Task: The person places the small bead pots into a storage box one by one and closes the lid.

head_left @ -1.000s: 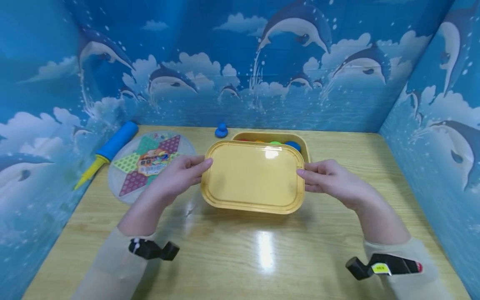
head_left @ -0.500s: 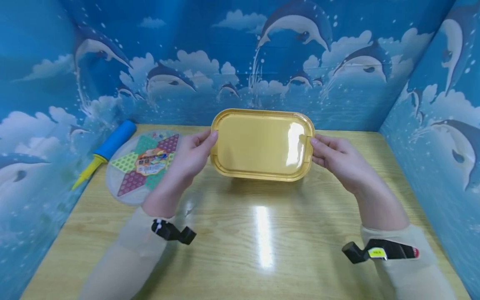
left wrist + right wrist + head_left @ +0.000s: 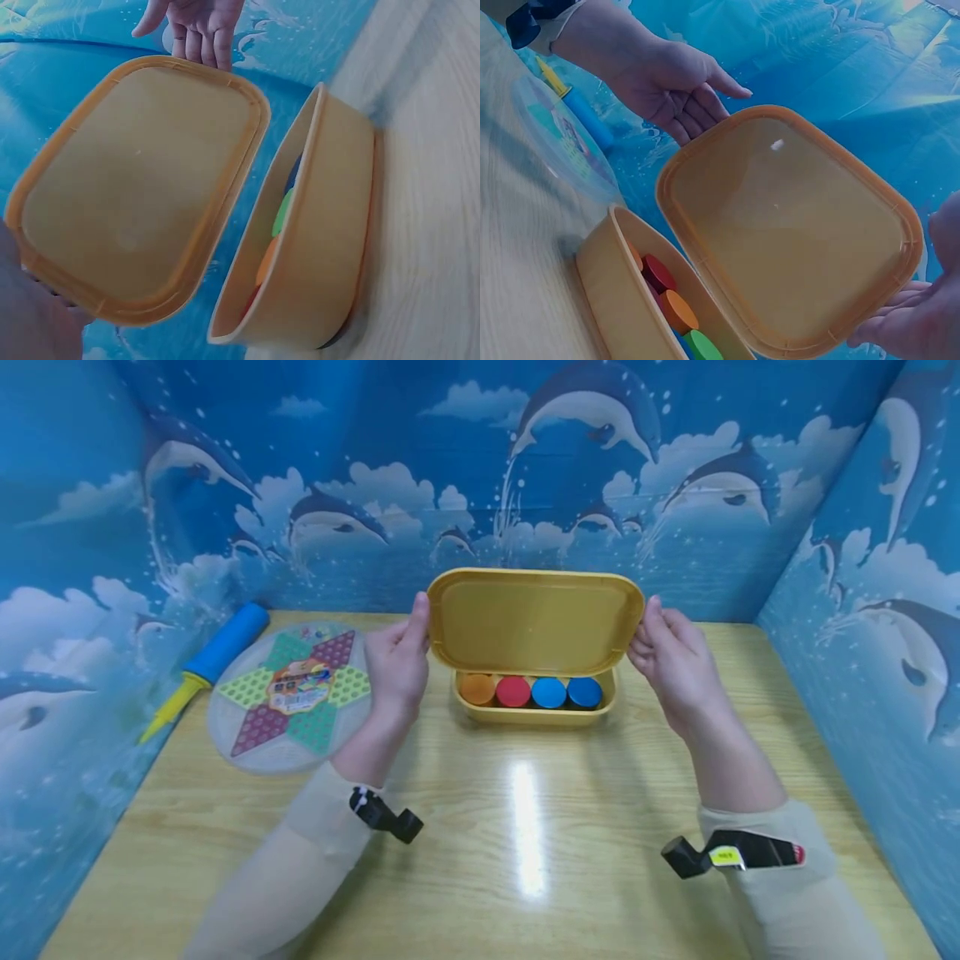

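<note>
A yellow rectangular lid (image 3: 536, 621) is held tilted up, behind and above the front of a yellow box (image 3: 537, 717). My left hand (image 3: 396, 664) holds the lid's left end, its thumb raised alongside the edge. At the other end my right hand (image 3: 671, 660) holds it, fingers behind the edge and thumb up. The box stands uncovered on the table. Round-topped tubs show inside it: an orange tub (image 3: 477, 689), a red tub (image 3: 513, 692) and blue tubs (image 3: 549, 693) in the front row. A green top (image 3: 703, 345) appears in the right wrist view.
On the left of the wooden table (image 3: 450, 860) lies a round clear board (image 3: 288, 697) with a coloured star pattern. Beside it is a blue and yellow pump-like toy (image 3: 217, 656). A dolphin-printed backdrop (image 3: 337, 443) rises behind the table and at both sides.
The lid has moved back and up and tipped more upright, uncovering the tubs in the box's front row. Both hands moved with it, and their thumbs have swung upward.
</note>
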Tool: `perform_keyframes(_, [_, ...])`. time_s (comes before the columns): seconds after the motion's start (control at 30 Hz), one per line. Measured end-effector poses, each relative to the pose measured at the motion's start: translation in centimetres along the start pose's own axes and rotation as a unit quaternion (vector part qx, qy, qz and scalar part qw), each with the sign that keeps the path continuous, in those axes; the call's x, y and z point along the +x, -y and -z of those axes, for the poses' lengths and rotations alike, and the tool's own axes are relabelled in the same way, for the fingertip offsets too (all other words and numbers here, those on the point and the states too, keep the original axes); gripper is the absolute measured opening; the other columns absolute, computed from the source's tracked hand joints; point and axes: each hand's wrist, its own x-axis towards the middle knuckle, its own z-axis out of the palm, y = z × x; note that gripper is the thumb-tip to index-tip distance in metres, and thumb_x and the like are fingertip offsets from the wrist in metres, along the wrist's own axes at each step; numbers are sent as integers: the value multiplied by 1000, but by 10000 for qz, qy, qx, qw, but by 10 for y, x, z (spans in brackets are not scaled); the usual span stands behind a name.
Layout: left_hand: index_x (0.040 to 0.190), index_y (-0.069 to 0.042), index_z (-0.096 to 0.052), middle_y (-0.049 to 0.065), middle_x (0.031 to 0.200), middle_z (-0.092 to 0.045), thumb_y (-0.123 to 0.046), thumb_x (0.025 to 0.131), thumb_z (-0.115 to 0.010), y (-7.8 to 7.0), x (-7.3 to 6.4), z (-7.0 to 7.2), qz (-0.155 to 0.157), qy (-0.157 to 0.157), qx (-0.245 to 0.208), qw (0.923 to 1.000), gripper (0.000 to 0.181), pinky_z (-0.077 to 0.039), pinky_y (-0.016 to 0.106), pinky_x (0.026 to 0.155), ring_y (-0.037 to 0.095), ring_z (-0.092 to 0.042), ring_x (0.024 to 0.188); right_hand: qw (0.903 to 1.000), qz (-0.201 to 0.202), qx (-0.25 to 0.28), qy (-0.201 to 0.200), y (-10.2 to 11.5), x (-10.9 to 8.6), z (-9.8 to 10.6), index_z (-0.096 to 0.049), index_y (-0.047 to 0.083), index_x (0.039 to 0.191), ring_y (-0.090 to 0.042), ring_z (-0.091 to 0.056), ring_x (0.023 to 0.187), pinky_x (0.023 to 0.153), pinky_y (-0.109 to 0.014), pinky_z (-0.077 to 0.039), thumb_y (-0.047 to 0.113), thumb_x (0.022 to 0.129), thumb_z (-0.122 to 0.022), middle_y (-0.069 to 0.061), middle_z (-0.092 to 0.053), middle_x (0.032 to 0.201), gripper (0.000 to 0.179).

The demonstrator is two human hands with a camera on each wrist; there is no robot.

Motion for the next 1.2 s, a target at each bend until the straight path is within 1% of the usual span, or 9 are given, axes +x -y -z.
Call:
perform_keyframes(0.1, [47,-11,-47,5,50,-42,-51,100,-73,3,-2,-4,-45,-337,-390,9987,71,-58,25,87,13,-47,63,9997,-44,85,-233,-4,0,-2,-41,0,103,-24,-53,112,124,-50,-30,51,111,-43,-11,-45,97,51])
perform_keyframes(0.23, [48,-13,-44,9,76,-76,-50,99,-74,6,-4,-10,1,-583,-1010,9932,69,-57,27,102,10,-73,94,9983,-86,251,-512,-8,0,-4,-37,2,94,-22,-48,94,124,-50,-31,52,110,-46,-8,-39,86,53])
perform_keyframes(0.33, [50,-11,-45,8,103,-80,-51,98,-75,8,-6,-14,88,-733,-1177,9903,69,-55,28,106,12,-67,123,9963,-190,394,-745,-12,-1,-6,-45,1,100,-23,-53,109,124,-49,-30,53,109,-49,-14,-50,99,53])
perform_keyframes(0.43, [50,-11,-48,11,84,-78,-51,95,-78,10,-8,-16,174,-898,-1066,9901,67,-54,29,107,11,-67,124,9937,-290,446,-987,-15,-2,-7,-50,0,112,-23,-51,133,124,-49,-30,53,108,-52,-26,-57,135,53])
perform_keyframes(0.53, [51,-10,-52,11,80,-77,-51,94,-79,12,-10,-18,250,-1006,-1025,9893,65,-53,29,108,9,-66,124,9916,-297,526,-1145,-19,-2,-10,-49,-2,113,-25,-49,140,123,-48,-31,52,107,-55,-29,-53,147,54])
perform_keyframes(0.73, [52,-9,-55,6,107,-80,-54,94,-77,14,-11,-19,355,-982,-1193,9873,65,-53,28,108,10,-65,126,9869,-123,858,-1363,-21,-2,-14,-48,-2,111,-28,-40,149,125,-46,-29,50,107,-58,-28,-44,159,53])
perform_keyframes(0.93, [51,-11,-47,16,86,-78,-60,92,-76,11,-11,-18,603,-846,-1019,9893,70,-52,28,110,9,-65,126,9800,48,1009,-1713,-23,0,-21,-51,-2,104,-24,-57,122,121,-37,-38,47,105,-64,-20,-63,128,50])
perform_keyframes(1.1, [54,-11,-43,3,63,-59,-63,94,-72,8,-13,-14,1006,-430,-592,9922,72,-50,31,113,8,-63,123,9768,262,1205,-1752,-28,1,-21,-48,2,95,-19,-35,78,75,-26,-40,36,105,-69,-5,-40,78,42])
perform_keyframes(1.2, [55,-12,-39,-1,59,-36,-67,95,-67,8,-13,-11,1061,-155,-187,9941,74,-51,20,84,11,-58,82,9798,339,1289,-1491,-29,-1,-18,-44,3,94,-21,-27,75,69,-27,-32,32,107,-66,-6,-31,79,38])
